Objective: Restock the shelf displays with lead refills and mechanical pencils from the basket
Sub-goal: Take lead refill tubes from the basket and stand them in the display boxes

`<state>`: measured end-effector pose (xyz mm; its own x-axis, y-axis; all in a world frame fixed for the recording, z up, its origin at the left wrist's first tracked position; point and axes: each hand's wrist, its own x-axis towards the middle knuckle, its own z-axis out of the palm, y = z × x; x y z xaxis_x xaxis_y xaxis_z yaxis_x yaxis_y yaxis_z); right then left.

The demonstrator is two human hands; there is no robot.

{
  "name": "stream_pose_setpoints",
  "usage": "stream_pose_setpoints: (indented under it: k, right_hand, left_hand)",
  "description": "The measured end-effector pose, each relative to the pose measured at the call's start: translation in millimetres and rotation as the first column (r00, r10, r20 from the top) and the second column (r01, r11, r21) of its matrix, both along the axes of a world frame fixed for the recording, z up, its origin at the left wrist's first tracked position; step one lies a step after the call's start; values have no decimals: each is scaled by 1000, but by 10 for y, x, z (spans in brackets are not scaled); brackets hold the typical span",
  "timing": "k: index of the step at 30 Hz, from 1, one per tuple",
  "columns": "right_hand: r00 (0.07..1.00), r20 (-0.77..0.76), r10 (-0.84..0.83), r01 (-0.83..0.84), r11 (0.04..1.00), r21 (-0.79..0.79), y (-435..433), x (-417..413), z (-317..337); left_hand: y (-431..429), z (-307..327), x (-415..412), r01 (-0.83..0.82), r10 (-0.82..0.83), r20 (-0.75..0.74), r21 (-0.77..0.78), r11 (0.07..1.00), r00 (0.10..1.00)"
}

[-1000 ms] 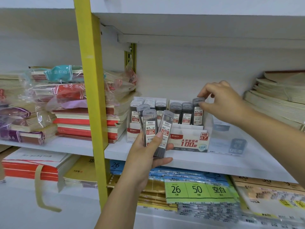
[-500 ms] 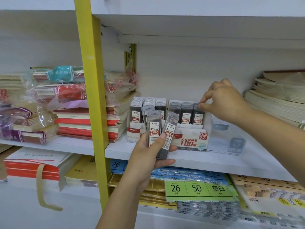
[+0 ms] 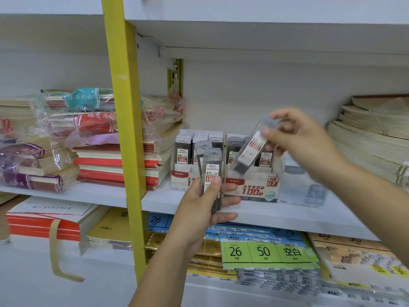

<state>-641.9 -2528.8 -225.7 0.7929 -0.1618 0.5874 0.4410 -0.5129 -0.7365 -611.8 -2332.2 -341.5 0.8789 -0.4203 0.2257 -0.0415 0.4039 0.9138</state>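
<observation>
My left hand grips a small bunch of 0.7 lead refill cases upright in front of the shelf edge. My right hand pinches one tilted, blurred lead refill case above the HB 0.7 display box. That box holds a row of refill cases standing upright. To its left stands a 0.5 display box with several cases. No basket or mechanical pencils are in view.
A yellow upright post divides the shelving. Wrapped notebook stacks fill the left bay and paper stacks the right. A clear empty holder sits right of the 0.7 box. Loose-leaf packs lie on the shelf below.
My right hand left the back row of the 0.7 box, took one refill case from my left hand's bunch, and now holds it tilted above the box. My left hand stayed nearly still.
</observation>
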Motion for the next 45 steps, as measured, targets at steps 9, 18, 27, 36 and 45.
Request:
stream_pose_setpoints:
  k: [9,18,27,36,45]
  right_hand:
    - [968,167,-185,249,690,-679,-385,168,147]
    - [962,90,-259,249,685,-685,-431,307,93]
    - [880,189,-435,389,432,-814,-368,310,46]
    - [958,-252,136,-188,963,-192,366,-26,-254]
    - [997,-14,71,-66,974,218,202,140,-82]
  left_hand:
    - [18,-29,75,-55,54,24,39,998,998]
    - [19,-26,69,-67,65,26,60,996,998]
    - [43,-24,56,-40,39,17,65,997,999]
    - [54,-1,10,-6,2,36,93,996,999]
    - [181,13,74,-36,37,-20,47,998,999]
